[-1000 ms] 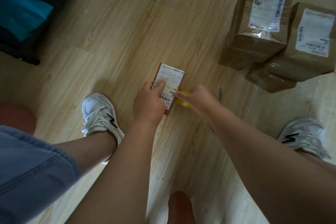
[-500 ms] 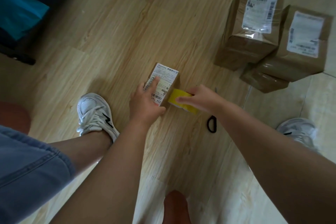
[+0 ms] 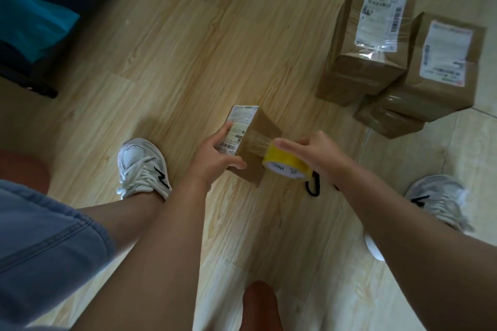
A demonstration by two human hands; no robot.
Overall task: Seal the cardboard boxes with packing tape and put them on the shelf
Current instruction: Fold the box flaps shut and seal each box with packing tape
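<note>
1. Floor (image 3: 188, 48), pale wood planks. Serves as the work surface; every item sits low, within reach of a crouched person.

2. Sealed boxes (image 3: 371, 43), a cluster of three at upper right, labels up, glossy tape across them, two of them resting partly on a flatter one. Judged finished and parked well apart from the work, awaiting the shelf, which is not in view.

3. Small box (image 3: 265, 129), centre, tilted with a plain brown side turned up. Whether its lower corner touches the floor cannot be told. The tilt presents a fresh face to the tape.

4. Left hand (image 3: 212, 156), clamped on the small box, fingers across its label (image 3: 240, 126), thumb on the near face. It steadies the box against the pull.

5. Right hand (image 3: 314, 150), holds the tape roll (image 3: 287, 166) just right of the box. The hands are near, not touching. A clear strip (image 3: 259, 140) runs taut from box to roll, so it lays flat.

6. Scissors (image 3: 313, 189), black handles only, on the floor under the roll. Kept near for the cut.

Changes: a second ago the box lay flat, label up, with the roll against its edge. Now it is tipped, and the roll is drawn off rightward with strip paid out.
</note>
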